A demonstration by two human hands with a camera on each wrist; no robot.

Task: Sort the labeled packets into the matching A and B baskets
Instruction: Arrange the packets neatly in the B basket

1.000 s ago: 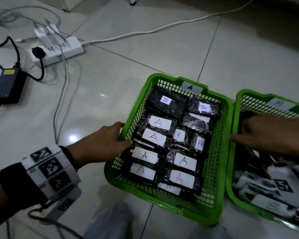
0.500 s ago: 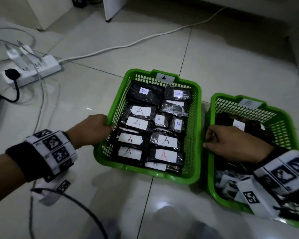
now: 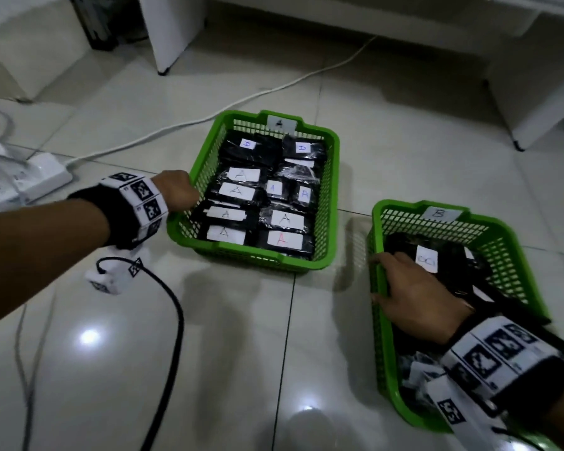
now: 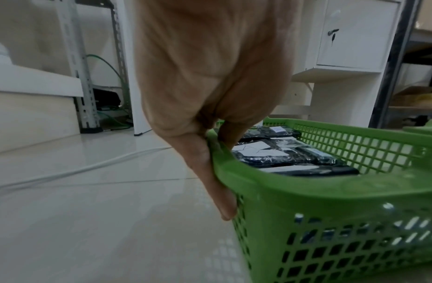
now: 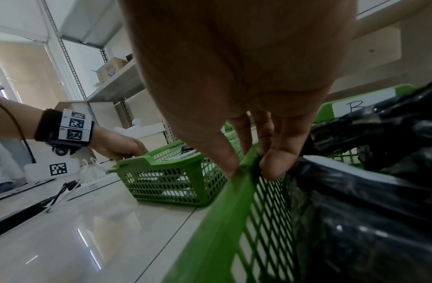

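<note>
Black packets (image 3: 241, 193) with white labels lie flat in rows inside basket A (image 3: 331, 203), green mesh plastic, tagged "A" on its far rim; most labels read A, while the two at the far end carry blue marks too blurred to read. Basket B (image 3: 515, 255), same green mesh and tagged "B" on its far rim, stands on the floor (image 3: 241, 353) to the right of basket A and nearer the person, a gap of tile between them; it holds a loose heap of black packets, one (image 3: 427, 260) with its label facing up. Left hand (image 3: 176, 192) grips basket A's left rim, thumb outside the wall and fingers curled over into the basket, as the left wrist view shows (image 4: 210, 114). Right hand (image 3: 414, 297) grips basket B's left rim, thumb on the outer edge and fingers hooked inside against the packets (image 5: 258, 134). White power strip (image 3: 36, 177) and a white cable (image 3: 241, 99) lie on the tiles left of basket A; white furniture legs stand behind.
</note>
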